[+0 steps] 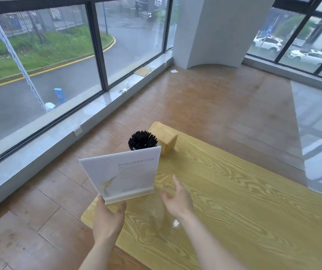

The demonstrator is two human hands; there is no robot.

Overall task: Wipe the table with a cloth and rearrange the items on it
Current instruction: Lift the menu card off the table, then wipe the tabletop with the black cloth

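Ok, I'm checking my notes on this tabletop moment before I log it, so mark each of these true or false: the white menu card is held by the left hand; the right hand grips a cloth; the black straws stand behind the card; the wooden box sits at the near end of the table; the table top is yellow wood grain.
1. The left hand holds the white menu card in its pale wooden base. True.
2. The right hand grips a cloth. False: it is open and empty; no cloth is in view.
3. The bundle of black straws stands behind the card. True.
4. The light wooden box sits at the near end. False: it is at the far end.
5. The table is yellow wood grain. True.
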